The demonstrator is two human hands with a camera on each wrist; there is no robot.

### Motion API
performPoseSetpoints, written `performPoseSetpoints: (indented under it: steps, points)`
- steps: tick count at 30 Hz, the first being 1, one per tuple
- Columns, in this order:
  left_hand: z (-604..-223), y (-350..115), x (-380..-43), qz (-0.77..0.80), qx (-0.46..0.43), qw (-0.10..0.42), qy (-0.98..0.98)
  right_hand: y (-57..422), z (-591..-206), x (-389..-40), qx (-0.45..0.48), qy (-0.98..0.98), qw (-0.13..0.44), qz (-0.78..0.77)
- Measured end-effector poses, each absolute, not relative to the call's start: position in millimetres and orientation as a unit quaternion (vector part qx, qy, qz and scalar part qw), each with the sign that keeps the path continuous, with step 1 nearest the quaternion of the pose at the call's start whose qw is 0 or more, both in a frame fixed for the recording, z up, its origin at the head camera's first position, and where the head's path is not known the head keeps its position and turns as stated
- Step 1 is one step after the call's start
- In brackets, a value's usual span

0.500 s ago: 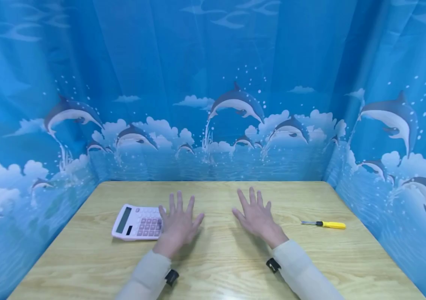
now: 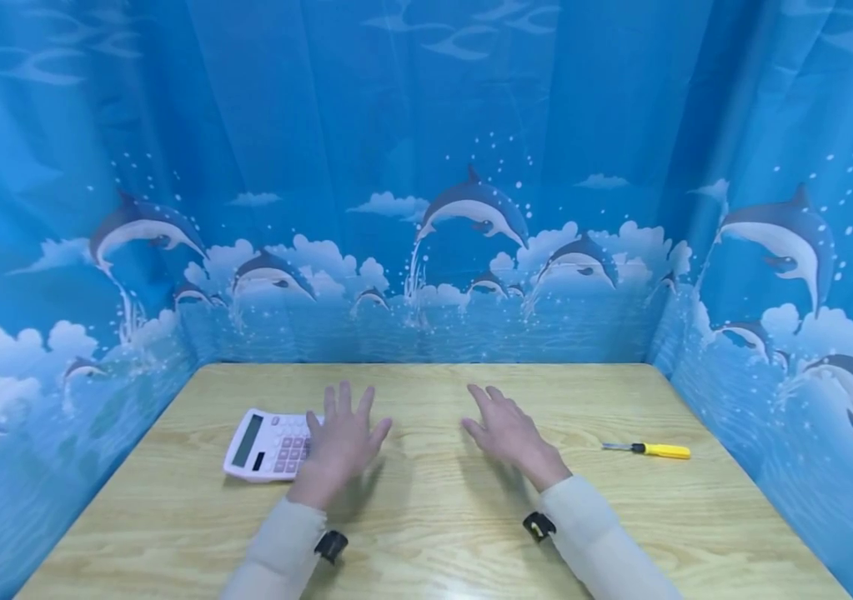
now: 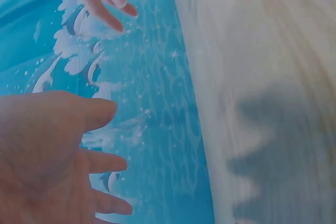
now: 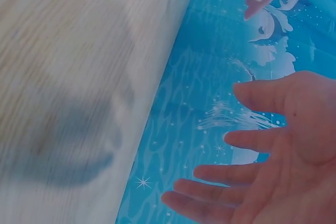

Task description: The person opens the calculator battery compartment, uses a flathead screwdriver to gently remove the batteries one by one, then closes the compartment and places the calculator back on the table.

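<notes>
Bare left grip [image 2: 343, 446]: a person's hand, raised, its back uppermost, fingers straight and spread, thumb held out to the side.
Bare right grip [image 2: 514, 435]: well apart from the left one, also raised, fingers extended, thumb apart from them, the whole hand angled inward.
Pale pink-white rectangular calculator [image 2: 264, 446]: just left of the left grip, which covers its right end in the head view; pink keys, dark grey display.
Slim yellow-handled screwdriver [image 2: 647, 449]: well to the right of the right grip, black collar, metal shaft pointing back towards that grip.
Light wood-grained desk [image 2: 426, 517]: beneath both grips, with their shadows [image 4: 89, 145] on it.
Off-white sleeves [image 2: 276, 558]: behind each grip, a small black wrist device [image 2: 332, 546] at each inner side.
Blue printed fabric curtain [image 2: 426, 100]: beyond and either side of both grips, patterned with dolphins, clouds and water.
</notes>
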State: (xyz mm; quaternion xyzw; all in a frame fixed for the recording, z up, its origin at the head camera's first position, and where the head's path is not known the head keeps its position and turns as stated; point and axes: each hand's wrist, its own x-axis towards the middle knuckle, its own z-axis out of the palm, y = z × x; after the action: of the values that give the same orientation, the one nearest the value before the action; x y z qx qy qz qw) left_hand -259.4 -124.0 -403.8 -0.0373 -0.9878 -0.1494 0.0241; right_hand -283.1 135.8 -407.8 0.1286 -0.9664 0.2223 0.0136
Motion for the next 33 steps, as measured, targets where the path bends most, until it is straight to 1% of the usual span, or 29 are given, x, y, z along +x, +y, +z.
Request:
performPoseSetpoints:
  steps: [5,9,12,20,33]
  points:
    - [-398,-142,-262,-0.158,-0.022,0.044,-0.986,136,-406,-284,0.140,-0.960,0.018,0.240]
    - [-395,-156,-265,-0.160,-0.014,0.045,-0.986,134,-402,-286,0.153,-0.949,0.019,0.273]
    - [-393,-165,-268,-0.156,-0.009,0.042,-0.987,128,-399,-289,0.163,-0.940,0.005,0.301]
    - [-393,-204,-275,-0.180,0.013,0.015,-0.984,113,-400,-295,0.179,-0.928,-0.017,0.327]
    - [-391,-250,-271,-0.176,0.093,-0.018,-0.980,115,-405,-297,0.179,-0.927,-0.024,0.329]
